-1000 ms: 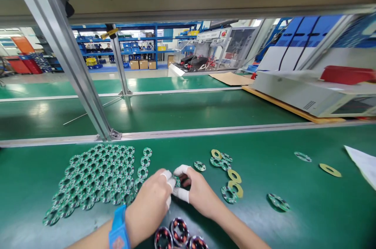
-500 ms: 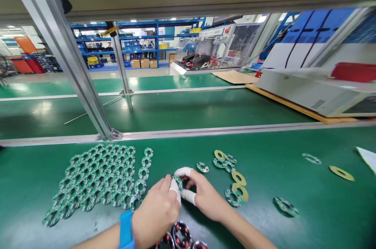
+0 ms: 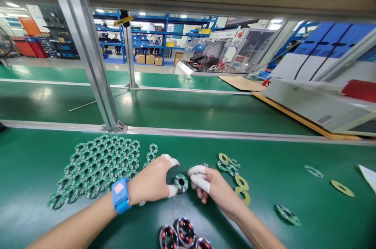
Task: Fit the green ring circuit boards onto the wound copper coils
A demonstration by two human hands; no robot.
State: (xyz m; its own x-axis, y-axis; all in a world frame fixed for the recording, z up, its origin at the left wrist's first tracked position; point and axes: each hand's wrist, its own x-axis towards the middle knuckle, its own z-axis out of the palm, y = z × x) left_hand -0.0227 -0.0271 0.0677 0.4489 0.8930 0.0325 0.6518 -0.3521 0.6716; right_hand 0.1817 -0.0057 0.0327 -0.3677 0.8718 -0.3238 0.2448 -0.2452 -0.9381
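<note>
My left hand [image 3: 154,180], with white finger cots and a blue wrist strap [image 3: 120,195], pinches a small green ring-shaped circuit board [image 3: 181,182] between thumb and forefinger. My right hand [image 3: 212,187], also in finger cots, is curled just right of that ring and holds nothing I can see. A large patch of matching green rings [image 3: 98,166] lies flat on the green mat [image 3: 44,170] to the left. Loose green rings and yellow ring discs [image 3: 241,181] lie right of my hands.
Copper-wound coils [image 3: 182,236] sit at the near edge. More rings [image 3: 288,214] and a yellow disc [image 3: 342,188] lie far right beside white paper [image 3: 368,174]. An aluminium post [image 3: 88,53] and rail [image 3: 205,133] bound the mat; a grey machine [image 3: 311,104] stands beyond.
My hands have parted: both were pinching one ring together, now only the left holds it and the right has drawn slightly back. The view shifted right and down.
</note>
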